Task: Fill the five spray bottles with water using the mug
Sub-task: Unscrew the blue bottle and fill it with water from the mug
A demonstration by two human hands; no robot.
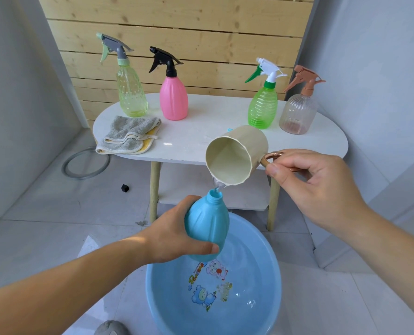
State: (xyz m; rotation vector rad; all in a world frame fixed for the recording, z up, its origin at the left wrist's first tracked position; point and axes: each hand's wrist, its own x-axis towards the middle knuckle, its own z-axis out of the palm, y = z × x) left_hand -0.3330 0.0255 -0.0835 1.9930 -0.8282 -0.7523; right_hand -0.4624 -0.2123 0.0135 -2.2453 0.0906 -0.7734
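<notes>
My left hand [174,235] grips a blue bottle [207,223] with no spray head, held over the blue basin [271,286] of water. My right hand [317,182] pinches the handle of a beige mug [237,153], tipped so a thin stream of water falls into the bottle's open neck. On the white table [201,139] stand a pale green bottle [131,93], a pink bottle [173,97], a bright green bottle [262,110] and a clear brownish bottle [297,112], each with its spray head on.
A folded grey and yellow cloth [128,136] lies on the table's left end. A grey ring [86,164] and a small black cube [125,188] lie on the tiled floor. The table has a lower shelf [201,189]. Wooden slats stand behind.
</notes>
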